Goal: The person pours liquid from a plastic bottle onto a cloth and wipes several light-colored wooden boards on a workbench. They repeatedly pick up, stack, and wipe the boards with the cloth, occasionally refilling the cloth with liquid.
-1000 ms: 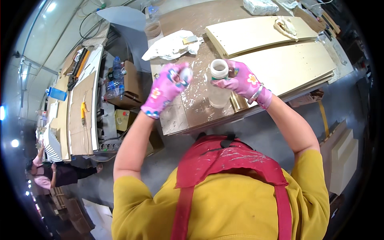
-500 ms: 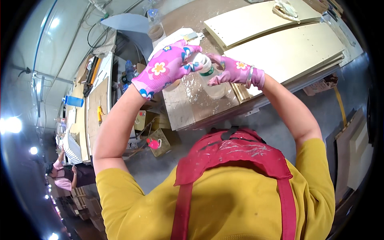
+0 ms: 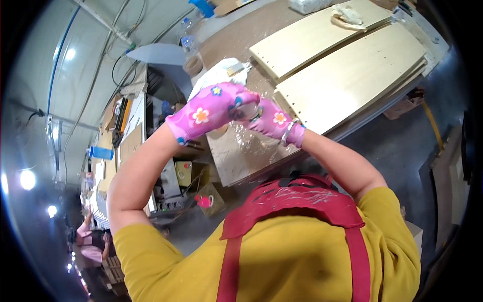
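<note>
Steadying the bottle (image 3: 247,111), presumably against slipping, I have my right grip (image 3: 273,121) clamped round it; left grip (image 3: 213,111) meets its other side, closure unclear; bench (image 3: 232,162) below it.

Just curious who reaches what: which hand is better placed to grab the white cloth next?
Probably the left hand: the white cloth lies just beyond it; the right hand is farther, nearer the pale panels.

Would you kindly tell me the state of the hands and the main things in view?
Left hand: gloved, curled at the bottle's top
Right hand: gloved, holding the bottle
Clear bottle: between the hands; whether capped is hidden
White cloth: crumpled on the table
Table: spattered
Pale panels: lying flat, stacked
Red apron: worn, streaked white
</note>
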### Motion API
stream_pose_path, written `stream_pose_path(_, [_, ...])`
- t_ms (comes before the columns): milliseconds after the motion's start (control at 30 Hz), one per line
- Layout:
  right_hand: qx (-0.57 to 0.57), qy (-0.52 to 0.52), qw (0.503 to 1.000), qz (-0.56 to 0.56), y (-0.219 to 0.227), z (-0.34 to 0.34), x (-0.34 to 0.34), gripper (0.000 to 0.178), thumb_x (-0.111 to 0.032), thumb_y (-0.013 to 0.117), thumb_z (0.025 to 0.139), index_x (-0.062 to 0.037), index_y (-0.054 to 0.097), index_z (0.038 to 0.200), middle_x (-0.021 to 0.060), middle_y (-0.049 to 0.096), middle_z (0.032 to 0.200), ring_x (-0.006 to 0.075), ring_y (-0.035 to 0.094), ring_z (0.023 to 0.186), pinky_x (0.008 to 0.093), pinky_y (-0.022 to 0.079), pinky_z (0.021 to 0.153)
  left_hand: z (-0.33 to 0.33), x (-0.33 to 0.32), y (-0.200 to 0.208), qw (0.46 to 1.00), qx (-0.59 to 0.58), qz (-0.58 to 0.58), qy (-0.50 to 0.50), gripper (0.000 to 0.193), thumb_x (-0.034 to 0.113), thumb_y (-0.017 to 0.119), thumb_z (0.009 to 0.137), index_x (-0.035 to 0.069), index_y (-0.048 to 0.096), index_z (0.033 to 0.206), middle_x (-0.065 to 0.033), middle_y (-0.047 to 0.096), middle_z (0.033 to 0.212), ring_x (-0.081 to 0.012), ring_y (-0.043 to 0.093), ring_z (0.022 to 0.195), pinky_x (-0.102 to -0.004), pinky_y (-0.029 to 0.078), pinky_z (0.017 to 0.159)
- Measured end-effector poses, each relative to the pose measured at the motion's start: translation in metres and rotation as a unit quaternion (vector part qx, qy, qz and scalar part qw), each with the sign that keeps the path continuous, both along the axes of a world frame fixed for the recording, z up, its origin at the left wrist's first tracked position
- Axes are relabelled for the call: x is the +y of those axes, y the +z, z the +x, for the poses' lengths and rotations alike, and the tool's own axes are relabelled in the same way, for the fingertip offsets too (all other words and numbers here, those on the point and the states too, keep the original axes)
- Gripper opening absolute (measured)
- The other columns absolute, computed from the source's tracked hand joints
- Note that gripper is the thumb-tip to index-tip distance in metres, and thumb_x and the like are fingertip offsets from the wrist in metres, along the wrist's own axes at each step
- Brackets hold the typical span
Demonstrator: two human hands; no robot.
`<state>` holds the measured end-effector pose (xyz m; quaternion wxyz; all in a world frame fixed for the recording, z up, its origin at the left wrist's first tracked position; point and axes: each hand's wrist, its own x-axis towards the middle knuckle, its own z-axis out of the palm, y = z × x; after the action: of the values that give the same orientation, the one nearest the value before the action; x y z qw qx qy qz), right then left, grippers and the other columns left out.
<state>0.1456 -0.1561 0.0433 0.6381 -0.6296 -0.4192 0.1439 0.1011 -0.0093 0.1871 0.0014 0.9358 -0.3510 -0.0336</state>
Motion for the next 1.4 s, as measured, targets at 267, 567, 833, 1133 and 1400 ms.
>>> stream_pose_path(267, [0.024,-0.052,0.997,-0.055,-0.001,-0.004,-0.001,0.059,-0.051,0.067,0.078,-0.0079,0.055,0.117,0.0179,0.066,0.097,0.0361,0.065,0.090,0.0428,0.052,0.080,-0.009,-0.031,0.023,0.966,0.078,0.060,0.238,0.060,0.035,0.072,0.079,0.009,0.051,0.128,-0.0157,0.062,0.113,-0.0349,0.060,0.101,-0.0414,0.050,0.082])
stream_pose_path(567, [-0.026,-0.089,0.994,-0.062,-0.003,0.003,-0.007,0.059,-0.044,0.070,0.079,-0.0065,0.052,0.121,0.0197,0.063,0.109,0.0370,0.061,0.100,0.0406,0.049,0.086,0.008,-0.023,0.003,0.997,0.036,-0.055,0.037,0.044,0.018,0.069,0.078,0.012,0.055,0.119,-0.0149,0.062,0.107,-0.0325,0.061,0.097,-0.0405,0.050,0.080])
stream_pose_path(833, [0.026,-0.016,1.000,0.007,0.004,-0.019,0.014,0.056,-0.032,0.075,0.076,-0.0053,0.054,0.120,0.0154,0.065,0.109,0.0293,0.063,0.100,0.0356,0.048,0.088,-0.023,-0.014,0.025,0.996,0.039,0.071,0.045,0.046,0.024,0.071,0.078,0.010,0.056,0.119,-0.0185,0.065,0.094,-0.0347,0.064,0.086,-0.0416,0.051,0.075])
stream_pose_path(1133, [-0.048,-0.077,0.994,0.068,-0.017,-0.004,0.008,0.043,-0.024,0.071,0.081,-0.0046,0.053,0.115,0.0091,0.064,0.095,0.0140,0.063,0.079,0.0282,0.052,0.067,-0.004,-0.017,0.013,0.999,0.014,0.030,0.040,0.045,0.023,0.069,0.078,0.010,0.056,0.119,-0.0144,0.066,0.093,-0.0329,0.064,0.085,-0.0396,0.051,0.071])
stream_pose_path(1400, [-0.018,-0.069,0.997,0.034,0.005,-0.011,0.001,0.042,-0.028,0.071,0.079,-0.0060,0.059,0.112,0.0157,0.066,0.103,0.0290,0.064,0.088,0.0372,0.050,0.080,-0.002,-0.008,0.007,0.995,-0.008,0.093,0.034,0.042,0.024,0.068,0.079,0.013,0.057,0.118,-0.0104,0.060,0.086,-0.0316,0.061,0.083,-0.0399,0.049,0.069])
